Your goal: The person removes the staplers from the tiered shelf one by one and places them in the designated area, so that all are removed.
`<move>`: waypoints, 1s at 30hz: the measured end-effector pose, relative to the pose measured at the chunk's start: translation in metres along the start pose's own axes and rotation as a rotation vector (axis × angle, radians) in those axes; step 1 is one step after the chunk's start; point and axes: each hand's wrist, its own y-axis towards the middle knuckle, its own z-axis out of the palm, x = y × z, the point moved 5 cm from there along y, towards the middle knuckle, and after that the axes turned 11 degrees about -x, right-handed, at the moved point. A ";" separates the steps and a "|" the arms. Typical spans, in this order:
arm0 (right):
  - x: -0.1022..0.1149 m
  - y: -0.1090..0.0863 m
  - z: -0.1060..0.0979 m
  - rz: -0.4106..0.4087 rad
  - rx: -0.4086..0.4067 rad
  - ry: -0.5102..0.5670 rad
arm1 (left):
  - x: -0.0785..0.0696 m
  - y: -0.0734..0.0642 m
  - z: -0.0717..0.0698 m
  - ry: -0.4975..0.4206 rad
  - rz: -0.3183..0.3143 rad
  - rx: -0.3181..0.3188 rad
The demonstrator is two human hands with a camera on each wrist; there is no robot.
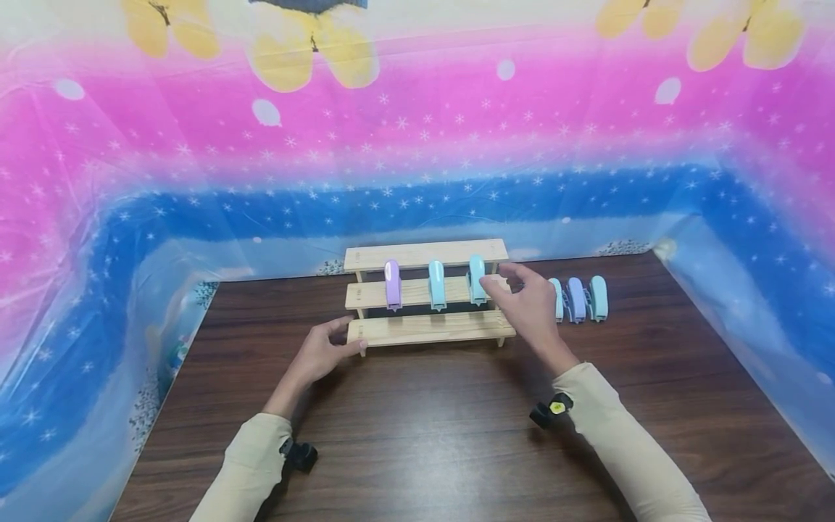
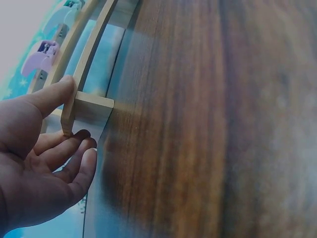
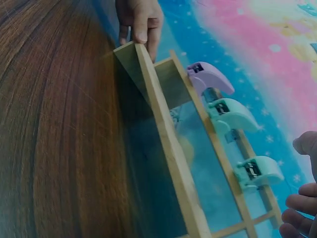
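A three-tier wooden stand (image 1: 430, 330) bears a purple stapler (image 1: 392, 283) and two mint-blue ones on its middle shelf. My left hand (image 1: 320, 351) holds the left end of the bottom shelf, thumb on top and fingers below, as the left wrist view also shows. At the shelf's right end, my right hand (image 1: 531, 308) is beside the rightmost mint-blue stapler (image 1: 477, 279). In the right wrist view a gap separates this stapler (image 3: 262, 171) from the thumb and spread fingers. The other mint-blue stapler (image 1: 436, 283) stands between it and the purple one.
Right of the stand, a row of small staplers stands on the dark wooden table (image 1: 417, 435): a lavender one (image 1: 576, 299) with a mint one (image 1: 598, 297) on its right and another partly behind my right hand. A patterned cloth (image 1: 417, 145) hangs behind the table.
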 end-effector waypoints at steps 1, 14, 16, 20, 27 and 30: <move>0.000 -0.001 0.003 0.003 -0.001 0.003 | 0.000 0.000 0.000 -0.003 -0.004 0.001; 0.000 -0.009 0.026 0.007 -0.009 -0.005 | 0.001 0.000 0.000 0.004 0.003 -0.002; -0.001 -0.010 0.029 0.008 -0.012 -0.010 | 0.001 0.000 0.000 0.003 0.003 -0.001; -0.001 -0.012 0.031 0.002 -0.026 -0.033 | 0.002 0.000 0.000 0.000 0.000 -0.001; 0.000 -0.012 0.034 -0.014 -0.057 -0.059 | 0.002 0.001 0.000 -0.013 -0.008 0.003; 0.000 -0.012 0.034 -0.023 -0.069 -0.078 | 0.002 0.001 0.000 -0.015 -0.007 0.005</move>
